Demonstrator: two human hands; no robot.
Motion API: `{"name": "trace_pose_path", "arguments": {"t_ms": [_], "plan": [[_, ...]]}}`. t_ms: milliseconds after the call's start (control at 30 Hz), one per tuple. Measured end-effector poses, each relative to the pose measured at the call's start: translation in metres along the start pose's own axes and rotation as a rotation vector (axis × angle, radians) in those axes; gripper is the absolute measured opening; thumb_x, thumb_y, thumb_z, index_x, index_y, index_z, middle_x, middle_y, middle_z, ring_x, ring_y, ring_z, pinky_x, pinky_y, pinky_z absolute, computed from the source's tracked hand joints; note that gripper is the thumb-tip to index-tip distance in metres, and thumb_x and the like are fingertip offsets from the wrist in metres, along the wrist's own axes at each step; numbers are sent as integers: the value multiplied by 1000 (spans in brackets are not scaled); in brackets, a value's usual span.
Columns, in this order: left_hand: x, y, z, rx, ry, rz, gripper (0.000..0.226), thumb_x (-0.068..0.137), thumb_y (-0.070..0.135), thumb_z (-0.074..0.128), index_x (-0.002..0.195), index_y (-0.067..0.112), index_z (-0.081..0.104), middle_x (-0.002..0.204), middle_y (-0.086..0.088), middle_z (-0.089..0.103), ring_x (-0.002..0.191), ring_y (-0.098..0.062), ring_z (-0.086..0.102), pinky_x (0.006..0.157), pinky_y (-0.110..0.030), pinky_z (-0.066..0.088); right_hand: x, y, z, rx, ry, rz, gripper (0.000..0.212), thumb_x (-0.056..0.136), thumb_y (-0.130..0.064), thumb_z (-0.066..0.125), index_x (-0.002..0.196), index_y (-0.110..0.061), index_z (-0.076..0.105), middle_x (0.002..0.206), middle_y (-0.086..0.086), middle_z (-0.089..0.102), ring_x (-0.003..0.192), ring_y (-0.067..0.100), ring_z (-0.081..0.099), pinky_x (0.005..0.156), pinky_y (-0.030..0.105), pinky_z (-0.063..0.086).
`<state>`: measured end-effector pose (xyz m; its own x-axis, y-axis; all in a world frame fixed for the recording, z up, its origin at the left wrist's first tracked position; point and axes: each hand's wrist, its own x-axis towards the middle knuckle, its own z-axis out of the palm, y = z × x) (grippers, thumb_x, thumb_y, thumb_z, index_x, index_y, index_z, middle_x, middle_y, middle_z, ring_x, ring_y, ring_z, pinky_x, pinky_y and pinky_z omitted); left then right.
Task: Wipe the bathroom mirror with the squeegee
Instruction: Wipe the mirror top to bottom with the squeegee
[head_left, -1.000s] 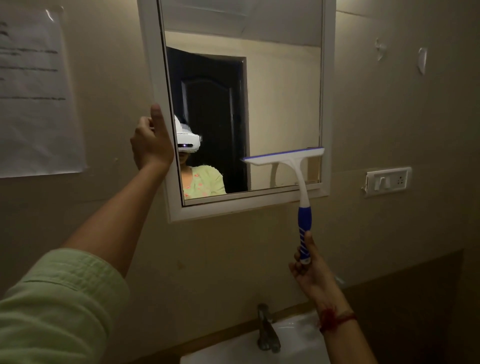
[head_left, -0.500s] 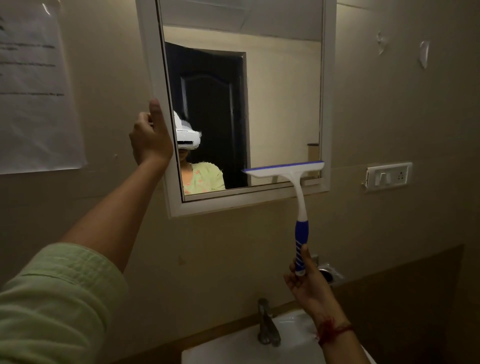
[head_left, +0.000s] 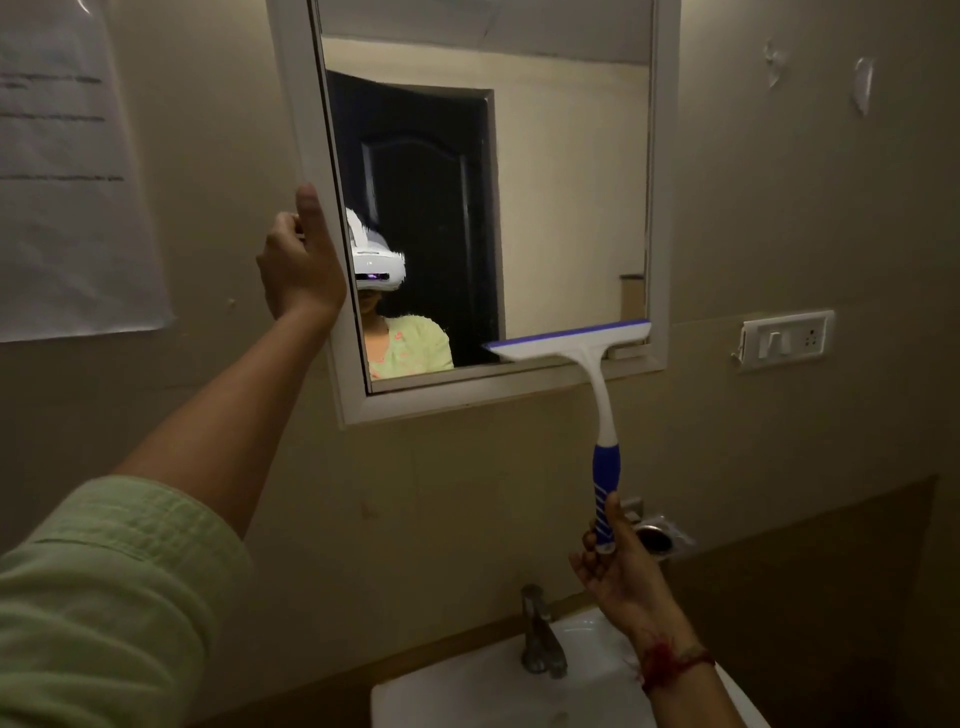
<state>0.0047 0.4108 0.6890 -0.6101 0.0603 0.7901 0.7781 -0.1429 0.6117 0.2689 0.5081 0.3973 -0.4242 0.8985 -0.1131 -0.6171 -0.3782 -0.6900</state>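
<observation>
A white-framed mirror (head_left: 571, 182) hangs on the beige wall. My left hand (head_left: 298, 262) grips the mirror's left frame edge, thumb up along it. My right hand (head_left: 618, 566) holds the bottom end of the squeegee (head_left: 605, 415), which has a white head, a blue blade strip and a blue striped handle. Its blade lies across the mirror's lower right corner, just above the bottom frame. The handle runs down from the blade to my hand, below the mirror.
A white sink (head_left: 467, 691) with a metal tap (head_left: 540, 634) sits below the mirror. A switch and socket plate (head_left: 787, 339) is on the wall to the right. A paper notice (head_left: 67, 171) hangs at the left. A metal fitting (head_left: 657, 538) is behind my right hand.
The squeegee blade has slid down the mirror's right side, from mid-lower glass to the bottom frame. My right hand dropped with it. My left hand stayed on the frame.
</observation>
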Motion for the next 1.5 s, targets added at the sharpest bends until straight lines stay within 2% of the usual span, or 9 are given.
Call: {"name": "trace_pose_path", "arguments": {"t_ms": [167,300,533,767,967,1300,1500], "plan": [[-1,5,-2,1,3,-9,45,97,49,26,59,26,28,58,10,35,51,1,32,51,3,31,-1,-9,10,47,-33,-29,40,61,-48,71,86,-18,61,53,-3,57,45,8,56,74,32,50],[-1,6,-2,-4,5,-15,44,97,50,26,59,27,30,59,11,37,52,1,33,51,3,31,5,-19,23,4,-55,-93,39,64,-52,69,82,-18,60,54,-4,58,45,7,57,69,31,50],[1,4,-2,-23,-13,-27,43,97,50,26,60,27,31,60,11,38,54,1,34,52,3,31,0,9,-1,-22,29,-10,41,63,-50,67,88,-18,61,53,-3,59,65,14,54,72,35,48],[-1,4,-2,-18,-11,-13,43,97,50,26,60,28,30,60,10,37,53,1,34,51,4,30,-5,-2,9,-16,9,-12,40,63,-48,68,85,-16,58,53,-2,55,58,13,49,72,32,47],[0,3,-2,-23,-21,-18,43,97,51,26,61,28,31,60,11,37,53,1,34,48,1,31,-1,6,11,-25,15,-41,41,63,-54,66,79,-17,58,50,-4,56,43,8,53,69,32,47],[0,7,-2,-16,-14,-36,44,96,52,27,59,27,30,59,11,36,52,1,32,49,0,32,-12,10,2,0,34,-22,38,63,-51,66,78,-17,58,51,-5,55,43,6,50,73,31,47],[2,6,-3,-31,-24,-38,44,96,51,26,60,27,30,59,11,36,52,1,32,50,2,31,-14,8,14,17,19,-39,40,63,-49,67,87,-17,61,55,-3,59,47,7,57,72,31,48]]}}
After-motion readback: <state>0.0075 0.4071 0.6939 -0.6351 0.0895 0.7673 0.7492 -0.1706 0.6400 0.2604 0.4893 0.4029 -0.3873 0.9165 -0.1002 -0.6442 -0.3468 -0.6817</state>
